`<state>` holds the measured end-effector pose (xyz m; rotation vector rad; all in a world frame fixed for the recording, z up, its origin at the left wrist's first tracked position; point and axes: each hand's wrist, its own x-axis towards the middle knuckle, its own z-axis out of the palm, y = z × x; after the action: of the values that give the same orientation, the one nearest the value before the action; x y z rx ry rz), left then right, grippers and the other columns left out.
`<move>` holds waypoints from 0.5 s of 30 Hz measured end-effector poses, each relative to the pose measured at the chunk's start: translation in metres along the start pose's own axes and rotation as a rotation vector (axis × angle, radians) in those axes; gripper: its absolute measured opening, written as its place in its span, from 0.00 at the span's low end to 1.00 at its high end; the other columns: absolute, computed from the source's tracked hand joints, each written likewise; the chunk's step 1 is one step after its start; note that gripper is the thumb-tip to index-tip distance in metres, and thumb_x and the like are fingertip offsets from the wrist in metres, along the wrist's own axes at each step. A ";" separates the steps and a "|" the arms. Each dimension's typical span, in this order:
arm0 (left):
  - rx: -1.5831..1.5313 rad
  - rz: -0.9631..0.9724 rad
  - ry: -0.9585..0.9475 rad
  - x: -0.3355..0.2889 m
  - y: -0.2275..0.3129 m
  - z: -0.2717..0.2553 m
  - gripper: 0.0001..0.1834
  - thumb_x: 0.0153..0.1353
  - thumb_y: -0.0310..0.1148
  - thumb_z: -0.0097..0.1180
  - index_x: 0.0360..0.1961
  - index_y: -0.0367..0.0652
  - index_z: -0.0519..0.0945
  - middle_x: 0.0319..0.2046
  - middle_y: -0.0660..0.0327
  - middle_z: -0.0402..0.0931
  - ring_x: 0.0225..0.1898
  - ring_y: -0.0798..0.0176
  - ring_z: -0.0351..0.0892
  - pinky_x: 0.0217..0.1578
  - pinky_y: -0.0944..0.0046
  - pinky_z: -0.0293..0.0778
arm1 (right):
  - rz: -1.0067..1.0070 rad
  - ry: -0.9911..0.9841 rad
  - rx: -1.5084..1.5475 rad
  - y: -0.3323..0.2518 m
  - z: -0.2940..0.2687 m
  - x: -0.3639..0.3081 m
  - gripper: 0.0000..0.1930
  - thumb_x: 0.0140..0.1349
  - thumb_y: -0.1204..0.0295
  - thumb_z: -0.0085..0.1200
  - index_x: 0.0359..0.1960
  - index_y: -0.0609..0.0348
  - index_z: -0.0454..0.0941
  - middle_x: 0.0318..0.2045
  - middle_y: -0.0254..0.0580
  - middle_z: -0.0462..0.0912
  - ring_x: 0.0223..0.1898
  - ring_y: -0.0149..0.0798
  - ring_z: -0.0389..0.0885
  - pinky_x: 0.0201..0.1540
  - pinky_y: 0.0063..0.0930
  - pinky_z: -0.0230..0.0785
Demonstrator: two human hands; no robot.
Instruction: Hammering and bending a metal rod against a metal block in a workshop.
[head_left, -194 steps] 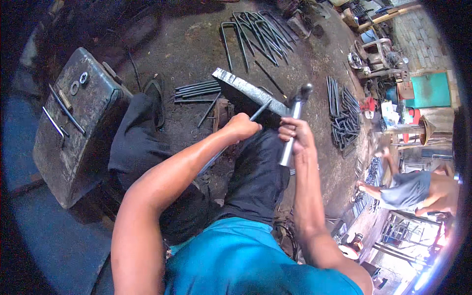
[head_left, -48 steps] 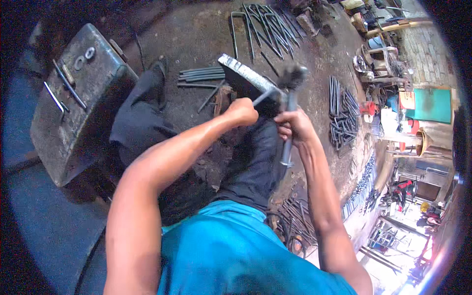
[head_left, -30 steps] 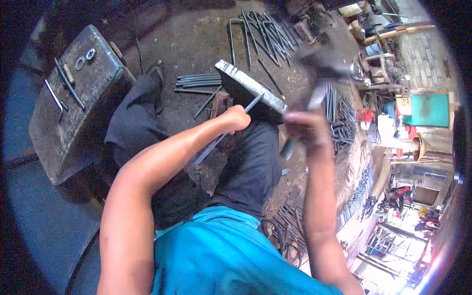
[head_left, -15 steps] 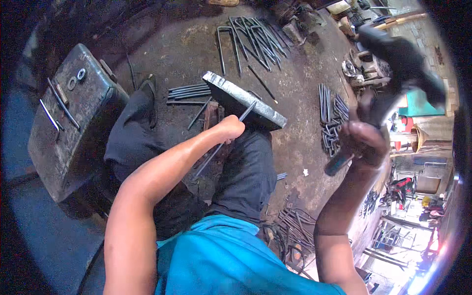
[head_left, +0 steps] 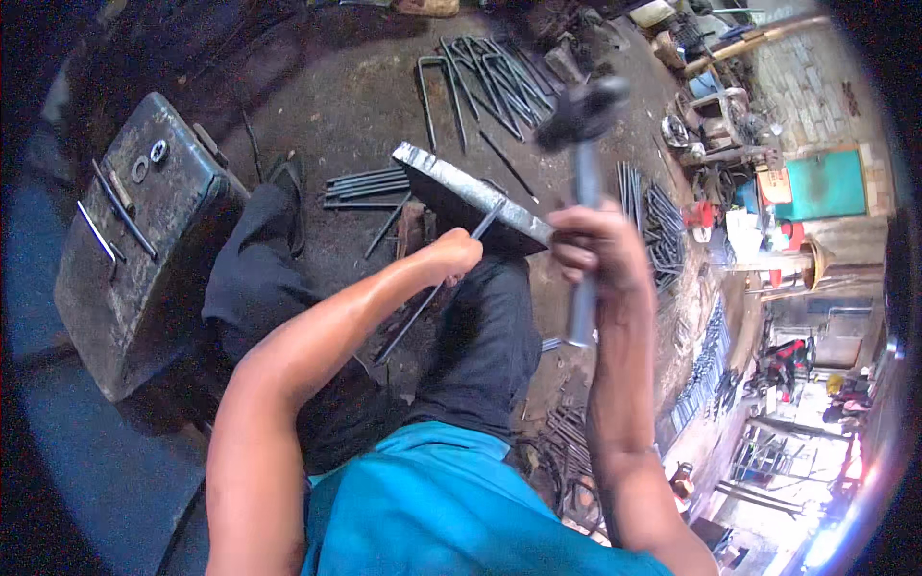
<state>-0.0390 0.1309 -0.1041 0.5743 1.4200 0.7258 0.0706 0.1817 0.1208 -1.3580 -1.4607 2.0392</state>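
Observation:
My left hand is closed around a thin metal rod. The rod slants from over my lap up to the shiny edge of a thick metal block, which stands between my knees. Raised to the right of the block, my right hand grips a hammer by its handle. The hammer's dark head is up and blurred by motion, apart from the rod. Whether the rod's far end is bent cannot be made out.
Bent U-shaped rods lie on the floor ahead, with straight rods beyond my left knee. More rods are piled at right. A worn dark metal box at left carries a washer and short rods.
My right hand has swung the hammer leftward from the far right, closer to the block. My left hand and the rod have stayed nearly in place.

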 end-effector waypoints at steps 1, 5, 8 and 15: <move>-0.049 -0.026 -0.016 0.000 0.002 0.001 0.11 0.59 0.32 0.47 0.22 0.39 0.68 0.14 0.63 0.60 0.14 0.66 0.58 0.13 0.62 0.54 | -0.030 0.036 0.024 -0.016 -0.006 -0.015 0.08 0.52 0.78 0.54 0.22 0.56 0.66 0.11 0.25 0.58 0.06 0.21 0.53 0.07 0.19 0.50; -0.151 -0.147 -0.030 0.006 0.004 -0.010 0.08 0.57 0.29 0.45 0.22 0.40 0.66 0.14 0.63 0.58 0.13 0.67 0.56 0.13 0.63 0.52 | -0.469 -0.138 -0.023 -0.061 0.010 -0.049 0.11 0.52 0.81 0.50 0.36 0.60 0.65 0.14 0.31 0.62 0.05 0.24 0.54 0.06 0.21 0.54; -0.145 -0.125 0.005 0.004 0.007 -0.009 0.07 0.55 0.28 0.45 0.22 0.39 0.66 0.14 0.62 0.59 0.13 0.67 0.56 0.12 0.62 0.52 | -0.436 -0.072 -0.070 -0.036 -0.005 -0.032 0.20 0.44 0.74 0.60 0.40 0.61 0.68 0.17 0.32 0.67 0.11 0.28 0.63 0.12 0.22 0.51; 0.036 -0.041 -0.116 0.002 0.009 -0.009 0.08 0.55 0.30 0.46 0.22 0.39 0.69 0.14 0.62 0.61 0.13 0.65 0.60 0.13 0.60 0.54 | 0.130 0.018 -0.147 0.090 -0.030 0.056 0.12 0.47 0.79 0.57 0.25 0.53 0.65 0.12 0.27 0.63 0.08 0.23 0.59 0.10 0.24 0.52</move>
<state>-0.0484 0.1383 -0.0994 0.6043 1.3361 0.6258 0.0910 0.1973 0.0136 -1.5625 -1.5797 2.0251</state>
